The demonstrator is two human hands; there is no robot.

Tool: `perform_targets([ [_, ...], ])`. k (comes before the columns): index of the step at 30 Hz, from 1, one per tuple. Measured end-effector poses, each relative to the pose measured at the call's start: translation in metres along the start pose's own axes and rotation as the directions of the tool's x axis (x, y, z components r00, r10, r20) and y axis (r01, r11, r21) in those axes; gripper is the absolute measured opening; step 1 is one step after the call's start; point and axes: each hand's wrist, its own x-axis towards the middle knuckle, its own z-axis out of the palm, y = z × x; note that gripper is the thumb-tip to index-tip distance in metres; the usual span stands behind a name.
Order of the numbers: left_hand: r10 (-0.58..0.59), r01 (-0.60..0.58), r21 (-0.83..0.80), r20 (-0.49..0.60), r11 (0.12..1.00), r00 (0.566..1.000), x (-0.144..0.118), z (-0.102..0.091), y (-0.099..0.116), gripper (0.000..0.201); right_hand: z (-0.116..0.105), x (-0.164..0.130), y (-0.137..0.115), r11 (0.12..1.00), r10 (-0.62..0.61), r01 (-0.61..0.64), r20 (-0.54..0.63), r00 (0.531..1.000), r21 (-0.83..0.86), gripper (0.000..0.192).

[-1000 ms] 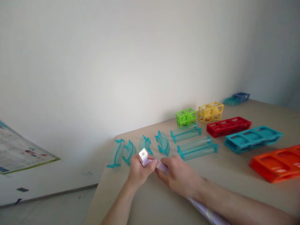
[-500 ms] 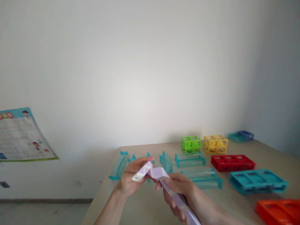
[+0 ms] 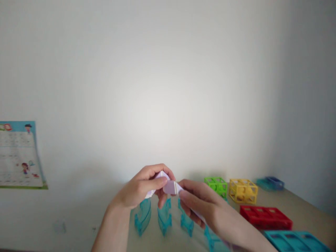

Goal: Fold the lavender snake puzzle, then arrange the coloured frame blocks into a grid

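Note:
Between my hands, above the table, is a lilac-and-white twisty snake puzzle (image 3: 170,188) made of hinged wedge segments. My left hand (image 3: 138,187) grips one end, its thumb on top and fingers curled behind. The rest runs into my right hand (image 3: 203,201), whose thumb and fingers close around it; most of that length is hidden by the hand. A bend in the puzzle shows in the small gap between both thumbs. Below the hands, curved clear-teal plastic pieces (image 3: 165,217) stand on the table.
On the table (image 3: 307,206), to the right, are a green frame block (image 3: 216,186), a yellow one (image 3: 243,190), a red tray-like piece (image 3: 265,217) and a teal one (image 3: 296,241). Blue pieces (image 3: 274,182) lie in the far corner. A poster (image 3: 19,154) hangs on the left wall.
The view has tilted up, so the table sits lower and the orange piece is out of sight. My left hand has turned over the puzzle's end, and the bent section is folded closer.

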Motion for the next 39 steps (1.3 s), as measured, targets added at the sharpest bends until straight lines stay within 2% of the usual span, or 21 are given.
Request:
perform_targets([
  [5, -0.054, 0.055, 0.112, -0.006, 0.992, 0.999, -0.003, -0.002, -0.004, 0.028, -0.003, 0.007, 0.006, 0.987, 0.027, -0.032, -0.033, 0.999, -0.159, 0.049],
  [8, -0.048, 0.055, 0.214, -0.035, 0.975, 0.998, -0.004, 0.001, -0.004, 0.028, -0.008, 0.007, 0.004, 0.971, -0.018, 0.015, -0.012, 1.0, -0.24, 0.048],
  [10, -0.037, 0.047, 0.209, -0.054, 0.977, 0.998, -0.003, 0.005, -0.004, 0.026, -0.014, 0.006, 0.003, 0.96, -0.065, 0.068, 0.02, 0.998, -0.272, 0.047],
  [15, -0.027, 0.03, 0.077, -0.032, 0.997, 0.999, 0.005, 0.011, -0.011, 0.028, -0.023, 0.004, 0.003, 0.925, -0.142, 0.138, 0.014, 0.99, -0.353, 0.045],
  [18, -0.035, 0.035, -0.003, -0.032, 0.999, 0.999, 0.008, 0.009, -0.017, 0.031, -0.025, 0.006, 0.006, 0.879, -0.216, 0.192, -0.005, 0.976, -0.436, 0.04],
  [21, -0.069, 0.068, -0.046, -0.021, 0.997, 0.997, 0.007, 0.006, -0.023, 0.03, -0.025, 0.009, 0.01, 0.818, -0.286, 0.263, 0.035, 0.958, -0.511, 0.036],
  [24, -0.072, 0.083, -0.211, 0.06, 0.974, 0.996, 0.007, 0.006, -0.026, 0.028, -0.025, 0.008, 0.011, 0.738, -0.368, 0.349, 0.088, 0.925, -0.578, 0.03],
  [28, -0.016, 0.111, -0.44, 0.213, 0.891, 0.977, 0.008, 0.007, -0.032, 0.033, -0.023, 0.004, 0.005, 0.623, -0.477, 0.451, 0.146, 0.866, -0.639, 0.016],
  [31, 0.023, 0.153, -0.543, 0.303, 0.826, 0.953, 0.011, 0.007, -0.036, 0.033, -0.022, 0.004, 0.004, 0.578, -0.552, 0.51, 0.155, 0.819, -0.637, 0.02],
  [33, 0.054, 0.141, -0.593, 0.299, 0.792, 0.953, 0.015, 0.008, -0.038, 0.029, -0.023, 0.005, 0.007, 0.578, -0.579, 0.515, 0.126, 0.805, -0.633, 0.025],
  [36, 0.047, 0.125, -0.622, 0.254, 0.773, 0.966, 0.021, 0.009, -0.037, 0.025, -0.028, 0.01, 0.014, 0.638, -0.551, 0.461, 0.052, 0.833, -0.617, 0.029],
  [39, -0.012, 0.079, -0.507, 0.134, 0.858, 0.991, 0.024, 0.009, -0.033, 0.025, -0.034, 0.014, 0.019, 0.749, -0.467, 0.383, -0.02, 0.884, -0.541, 0.029],
])
